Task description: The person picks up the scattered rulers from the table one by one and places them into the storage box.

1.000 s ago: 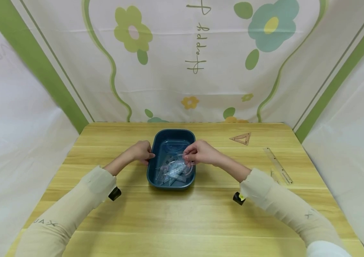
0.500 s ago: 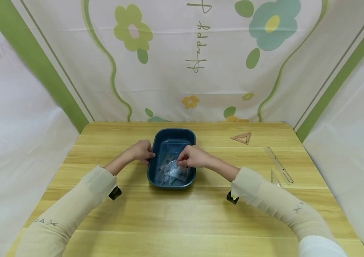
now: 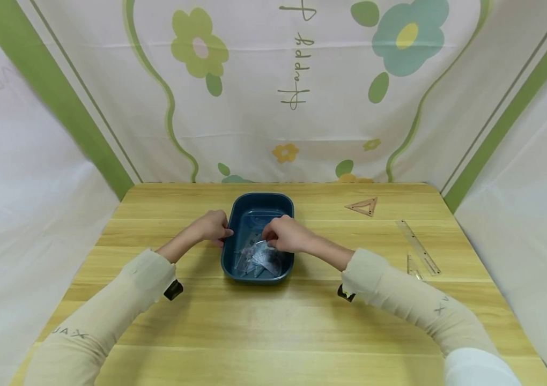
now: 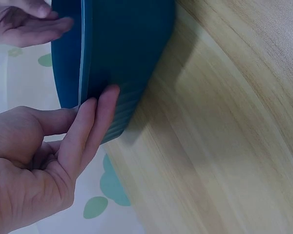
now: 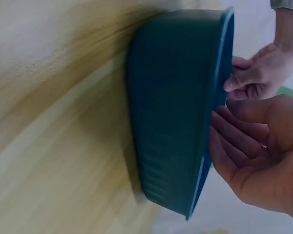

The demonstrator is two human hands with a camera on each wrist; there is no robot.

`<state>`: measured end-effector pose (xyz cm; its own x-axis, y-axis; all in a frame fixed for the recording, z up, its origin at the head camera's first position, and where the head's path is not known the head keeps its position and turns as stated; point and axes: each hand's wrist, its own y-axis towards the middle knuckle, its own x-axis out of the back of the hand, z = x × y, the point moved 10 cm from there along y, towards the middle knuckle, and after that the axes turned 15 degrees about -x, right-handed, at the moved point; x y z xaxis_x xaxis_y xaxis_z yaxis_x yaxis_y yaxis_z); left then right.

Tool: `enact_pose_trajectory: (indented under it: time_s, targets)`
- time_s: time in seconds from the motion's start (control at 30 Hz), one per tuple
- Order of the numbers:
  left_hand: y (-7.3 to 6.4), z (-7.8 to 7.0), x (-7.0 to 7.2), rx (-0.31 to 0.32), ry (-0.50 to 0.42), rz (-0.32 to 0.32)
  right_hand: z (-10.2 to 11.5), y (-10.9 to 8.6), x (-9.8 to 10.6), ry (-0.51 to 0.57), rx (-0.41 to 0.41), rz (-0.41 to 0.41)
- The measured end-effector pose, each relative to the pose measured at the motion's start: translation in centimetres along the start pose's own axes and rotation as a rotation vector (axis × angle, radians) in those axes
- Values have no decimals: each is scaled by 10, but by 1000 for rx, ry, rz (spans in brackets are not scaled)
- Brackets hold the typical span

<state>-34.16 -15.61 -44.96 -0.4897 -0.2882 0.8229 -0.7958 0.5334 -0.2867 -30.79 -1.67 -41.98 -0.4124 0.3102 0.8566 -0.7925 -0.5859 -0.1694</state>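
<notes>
My left hand (image 3: 213, 226) grips the left rim of a dark blue plastic basin (image 3: 239, 214); in the left wrist view its thumb is inside the wall and its fingers outside. My right hand (image 3: 288, 235) reaches over the right rim, above a pile of clear plastic drawing tools (image 3: 256, 260) inside. Its fingers are loosely curved, and nothing shows held between them in the left wrist view (image 4: 34, 29). In the right wrist view the fingertips are partly hidden by the basin's rim (image 5: 217, 63).
On the wooden table (image 3: 273, 332), right of the basin, lie a brownish triangle (image 3: 363, 207), a clear straight ruler (image 3: 418, 247) and a small clear set square (image 3: 413, 267) near my right sleeve. A floral cloth (image 3: 254, 118) hangs behind the table's far edge.
My right hand has moved left from the basin's right rim to over the clear tools, and a clear piece seen at its fingers earlier no longer shows there. The left hand stays put.
</notes>
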Motion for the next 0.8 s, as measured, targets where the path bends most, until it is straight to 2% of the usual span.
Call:
enact_pose_trajectory:
  time_s: [0.33,0.8]
  targets:
    - [-1,-1,-1,4,-8,-8,-10,-28,30,20,-38,-43]
    - [0,0,1,4,-2,-16,-63,-64,60,121,-90,-132]
